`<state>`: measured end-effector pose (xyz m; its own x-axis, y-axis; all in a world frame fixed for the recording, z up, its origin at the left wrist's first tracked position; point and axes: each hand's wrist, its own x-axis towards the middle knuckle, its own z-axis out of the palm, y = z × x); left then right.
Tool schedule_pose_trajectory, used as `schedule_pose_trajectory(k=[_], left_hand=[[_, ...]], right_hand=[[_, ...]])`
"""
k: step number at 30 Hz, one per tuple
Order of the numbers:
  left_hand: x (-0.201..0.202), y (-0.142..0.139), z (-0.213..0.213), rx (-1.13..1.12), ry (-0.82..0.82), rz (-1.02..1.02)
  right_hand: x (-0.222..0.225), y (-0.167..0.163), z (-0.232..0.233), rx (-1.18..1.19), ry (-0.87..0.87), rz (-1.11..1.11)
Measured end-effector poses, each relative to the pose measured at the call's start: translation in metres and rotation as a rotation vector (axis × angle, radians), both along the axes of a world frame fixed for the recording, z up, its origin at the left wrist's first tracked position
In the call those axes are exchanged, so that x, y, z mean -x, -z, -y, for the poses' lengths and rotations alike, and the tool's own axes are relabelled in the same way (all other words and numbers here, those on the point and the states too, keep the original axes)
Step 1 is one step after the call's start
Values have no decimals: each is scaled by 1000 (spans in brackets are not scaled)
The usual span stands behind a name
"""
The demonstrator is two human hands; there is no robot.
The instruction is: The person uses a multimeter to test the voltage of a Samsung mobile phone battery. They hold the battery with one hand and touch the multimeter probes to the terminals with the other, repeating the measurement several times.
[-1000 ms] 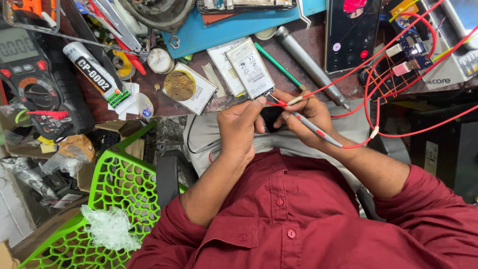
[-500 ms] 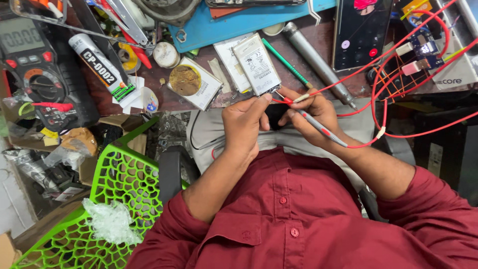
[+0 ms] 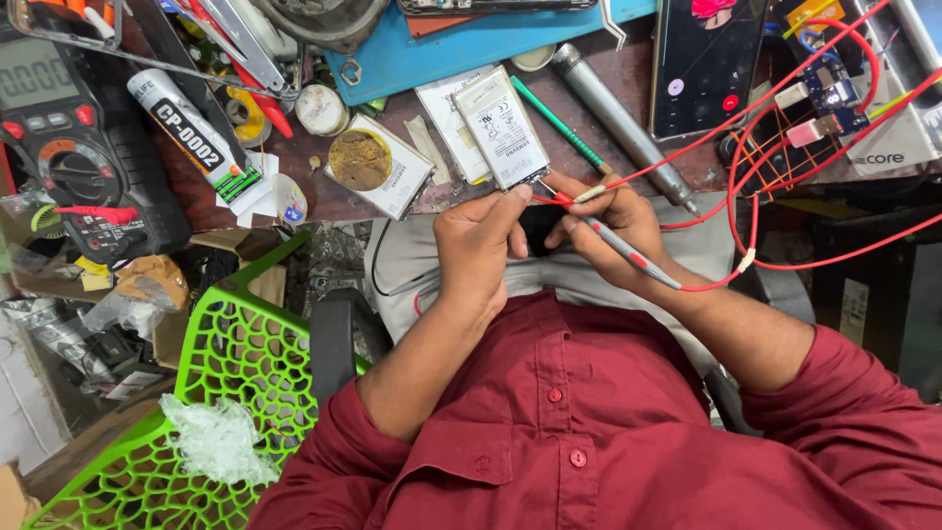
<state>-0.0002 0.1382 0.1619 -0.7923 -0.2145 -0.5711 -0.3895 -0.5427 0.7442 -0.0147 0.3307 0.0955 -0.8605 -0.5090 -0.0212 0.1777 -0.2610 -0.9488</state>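
Observation:
A flat white-and-grey phone battery (image 3: 500,128) leans at the edge of the cluttered workbench (image 3: 687,162). My left hand (image 3: 479,245) pinches its lower corner with thumb and forefinger. My right hand (image 3: 610,224) grips two thin probes (image 3: 628,253) with red leads, and their tips touch the battery's bottom edge. A small dark object (image 3: 535,231) sits between my hands, mostly hidden. Red wires (image 3: 785,108) run from the probes up to the right.
A black multimeter (image 3: 69,167) and a white adhesive tube (image 3: 191,132) lie at the left. A round tin (image 3: 358,159), a blue mat (image 3: 471,49), a metal cylinder tool (image 3: 618,113), a lit phone (image 3: 706,64) and a small circuit board (image 3: 824,98) crowd the bench. A green lattice chair (image 3: 196,393) stands lower left.
My hands stay on the battery and probes. The view has drifted slightly, and the right hand's fingers have shifted a little on the probes.

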Motion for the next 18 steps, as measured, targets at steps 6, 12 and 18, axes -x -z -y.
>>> schedule_pose_trajectory(k=[6, 12, 18], left_hand=[[1, -1, -1, 12, 1, 10], [1, -4, -1, 30, 17, 23], [2, -8, -1, 42, 18, 42]], right_hand=[[0, 1, 1, 45, 4, 0], [0, 1, 0, 41, -1, -15], [-1, 1, 0, 53, -2, 20]])
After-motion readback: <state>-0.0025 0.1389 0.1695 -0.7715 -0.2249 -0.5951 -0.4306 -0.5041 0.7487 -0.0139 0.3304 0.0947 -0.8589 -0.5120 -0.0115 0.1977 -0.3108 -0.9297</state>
